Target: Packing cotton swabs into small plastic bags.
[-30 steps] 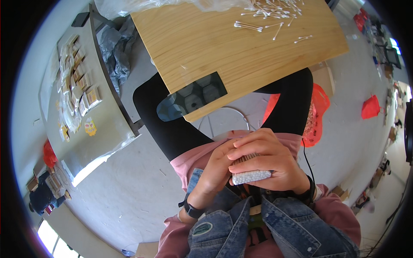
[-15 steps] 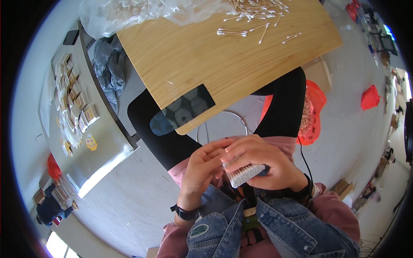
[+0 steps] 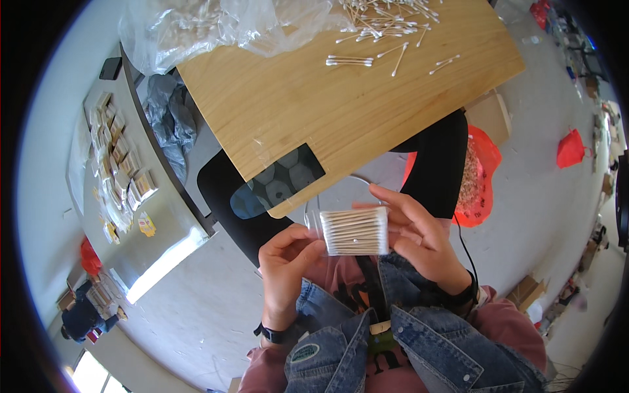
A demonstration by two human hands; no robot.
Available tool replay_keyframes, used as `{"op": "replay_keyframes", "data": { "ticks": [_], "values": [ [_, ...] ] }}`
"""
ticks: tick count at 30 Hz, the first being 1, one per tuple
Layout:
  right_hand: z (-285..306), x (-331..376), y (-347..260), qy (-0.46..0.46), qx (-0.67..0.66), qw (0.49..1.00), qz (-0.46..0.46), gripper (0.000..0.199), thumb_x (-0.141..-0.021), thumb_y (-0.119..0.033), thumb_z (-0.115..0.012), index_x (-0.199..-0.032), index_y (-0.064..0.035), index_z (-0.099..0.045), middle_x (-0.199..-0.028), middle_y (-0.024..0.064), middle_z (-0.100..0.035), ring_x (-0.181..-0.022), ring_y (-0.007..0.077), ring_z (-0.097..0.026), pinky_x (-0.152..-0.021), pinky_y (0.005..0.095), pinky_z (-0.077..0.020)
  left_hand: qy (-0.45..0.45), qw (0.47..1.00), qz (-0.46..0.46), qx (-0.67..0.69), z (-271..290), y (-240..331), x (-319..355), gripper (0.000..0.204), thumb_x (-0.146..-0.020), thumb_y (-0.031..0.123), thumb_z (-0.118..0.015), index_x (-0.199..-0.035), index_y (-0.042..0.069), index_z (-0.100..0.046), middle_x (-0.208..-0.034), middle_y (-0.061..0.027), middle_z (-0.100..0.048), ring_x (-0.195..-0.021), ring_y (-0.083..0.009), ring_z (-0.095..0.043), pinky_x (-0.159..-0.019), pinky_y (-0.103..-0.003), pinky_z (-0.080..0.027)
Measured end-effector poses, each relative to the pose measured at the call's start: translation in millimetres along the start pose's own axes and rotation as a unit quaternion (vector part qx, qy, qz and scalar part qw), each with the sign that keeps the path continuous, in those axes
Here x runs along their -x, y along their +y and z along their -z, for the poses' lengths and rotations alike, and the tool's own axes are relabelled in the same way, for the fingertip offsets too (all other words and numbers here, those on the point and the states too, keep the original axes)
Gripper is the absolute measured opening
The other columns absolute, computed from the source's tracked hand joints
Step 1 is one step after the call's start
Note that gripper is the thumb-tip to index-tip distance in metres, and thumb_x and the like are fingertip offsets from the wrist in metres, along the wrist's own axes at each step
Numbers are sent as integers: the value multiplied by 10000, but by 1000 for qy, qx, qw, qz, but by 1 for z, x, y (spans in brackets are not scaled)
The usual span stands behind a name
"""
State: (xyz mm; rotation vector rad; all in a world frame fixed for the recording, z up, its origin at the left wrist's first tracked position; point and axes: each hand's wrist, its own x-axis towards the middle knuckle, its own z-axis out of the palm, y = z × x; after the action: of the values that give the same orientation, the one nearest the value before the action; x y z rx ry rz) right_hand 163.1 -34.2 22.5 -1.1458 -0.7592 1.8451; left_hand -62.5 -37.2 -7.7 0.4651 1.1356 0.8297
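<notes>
A pack of cotton swabs (image 3: pixel 356 230), in a clear plastic bag, is held in front of my chest with its wooden sticks lying crosswise. My left hand (image 3: pixel 285 259) pinches the loose film at the pack's left end between thumb and fingers. At the other end, my right hand (image 3: pixel 429 245) grips the pack with thumb and fingers, partly behind it, its index finger stretched out above. Farther off, loose cotton swabs (image 3: pixel 386 27) lie scattered on the wooden table (image 3: pixel 275 98), some in a heap and a few apart.
A large clear plastic bag (image 3: pixel 223 29) covers the table's far left. A dark phone-like panel (image 3: pixel 288 173) is at the near corner. Several packs (image 3: pixel 118 157) lie on the side table to the left. A red bag (image 3: pixel 481 177) of swab-like pieces stands on the floor at right.
The pack has been turned so its sticks' sides show, where white tips showed before. My left hand has moved from the right hand's fingers to the film at the pack's left end.
</notes>
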Motion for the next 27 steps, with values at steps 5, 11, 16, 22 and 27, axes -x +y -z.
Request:
{"op": "replay_keyframes", "data": {
  "ticks": [5, 11, 16, 22, 27],
  "values": [
    [1, -1, -7, 6, -58, 998, -39, 458, -995, -64, -467, -1426, 25, -339, -1288, 153, -560, -1191, 186, -538, -989, 342, -462, 29, 993, -90, -73, -9, 5, 7, 160, -816, -118, -657, -954, -51, -611, -898, -34, -597, -852, -121, -638, -762, -226, -507],
    [-2, -1, 0, 23, -16, 999, -23, 399, -990, -116, -531, -1351, 30, -442, -1221, 123, -601, -1101, 153, -592, -856, 277, -531, 16, 994, -76, -74, -21, 10, 13, 162, -829, -97, -659, -970, -46, -598, -910, -41, -611, -848, -124, -643, -773, -236, -517],
    [-4, 2, -3, 38, 0, 999, -21, 392, -968, -71, -553, -1336, 28, -461, -1176, 109, -627, -1031, 145, -625, -812, 260, -542, -21, 997, -66, -25, -20, 10, 12, 144, -857, -69, -639, -995, -59, -600, -907, -95, -677, -826, -143, -666, -785, -264, -540],
    [-4, 5, -9, 48, 29, 998, -19, 393, -953, -46, -564, -1327, 31, -475, -1172, 114, -631, -1032, 141, -626, -817, 257, -540, -34, 999, -32, 10, -19, 10, 14, 138, -878, -59, -624, -1014, -71, -607, -920, -110, -686, -831, -150, -672, -784, -265, -543],
    [-3, 1, -10, 55, 47, 997, 7, 389, -950, -48, -570, -1320, 42, -487, -1183, 125, -627, -1061, 152, -618, -871, 268, -517, -61, 998, -4, -5, -12, 8, 13, 147, -887, -53, -623, -1033, -75, -624, -919, -109, -689, -828, -140, -669, -769, -256, -544]
  ]
}}
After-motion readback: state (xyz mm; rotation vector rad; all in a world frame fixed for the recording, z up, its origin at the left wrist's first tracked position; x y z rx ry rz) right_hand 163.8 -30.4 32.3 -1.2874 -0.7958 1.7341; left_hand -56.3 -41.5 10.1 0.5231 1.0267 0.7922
